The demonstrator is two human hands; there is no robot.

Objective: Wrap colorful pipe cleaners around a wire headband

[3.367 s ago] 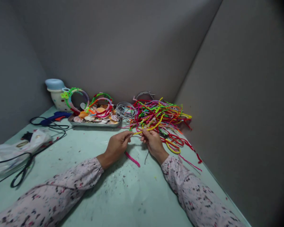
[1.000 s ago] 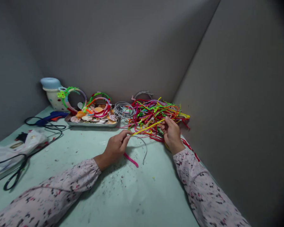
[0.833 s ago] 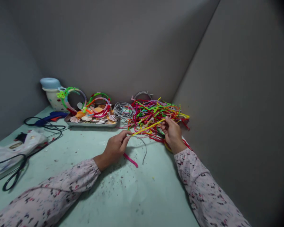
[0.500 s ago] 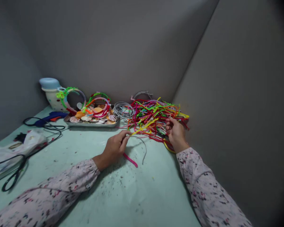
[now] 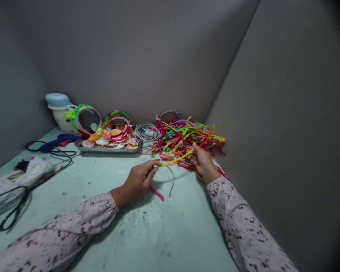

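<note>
A yellow pipe cleaner (image 5: 175, 160) stretches between my two hands above the table. My left hand (image 5: 137, 177) pinches its near end between thumb and fingertips. At the other end, the fingers of my right hand (image 5: 202, 162) are closed on it, just in front of the heap. A thin grey wire (image 5: 173, 181) curves out from beside my left fingertips. Under that hand a pink pipe cleaner (image 5: 158, 193) lies partly hidden. The tangled heap of coloured pipe cleaners (image 5: 184, 134) sits behind my right hand.
A metal tray (image 5: 110, 150) of seashells stands at the back, with pipe-cleaner-wrapped hoops (image 5: 87, 107) on it. Beside it lies coiled grey wire (image 5: 147, 132). At left are a blue-lidded container (image 5: 59, 113), a blue tool (image 5: 58, 141), a black cord (image 5: 49, 175) and a plastic bag (image 5: 36, 170).
My right hand has moved left and closed on the far end of the yellow pipe cleaner, which earlier only my left hand held. My left hand has barely moved.
</note>
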